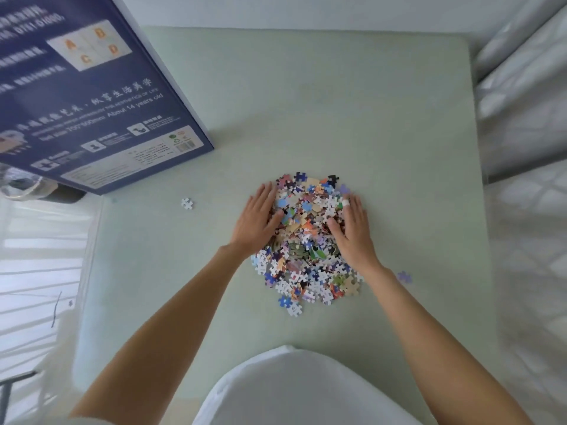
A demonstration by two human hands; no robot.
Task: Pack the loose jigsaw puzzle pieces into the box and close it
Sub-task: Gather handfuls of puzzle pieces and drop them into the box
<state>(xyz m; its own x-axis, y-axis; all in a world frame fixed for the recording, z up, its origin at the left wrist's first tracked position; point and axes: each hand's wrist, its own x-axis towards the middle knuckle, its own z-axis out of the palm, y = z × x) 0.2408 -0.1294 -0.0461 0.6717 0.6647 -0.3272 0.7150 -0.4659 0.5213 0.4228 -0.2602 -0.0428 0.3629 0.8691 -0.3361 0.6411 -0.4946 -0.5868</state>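
A heap of loose jigsaw pieces [306,240] lies in the middle of the pale green table [368,118]. My left hand [259,219] presses flat against the heap's left side, fingers straight. My right hand [352,228] rests on the heap's right side, fingers straight, with a white wrap on one finger. The dark blue puzzle box [92,96] stands at the far left, its printed back facing me. One stray white piece [187,204] lies left of the heap and a purple one [404,277] lies to the right.
Sheer curtains [33,271] hang along the left, with a dark object under the box's corner. Pale bedding [527,148] runs along the table's right edge. My white shirt [306,391] fills the bottom centre.
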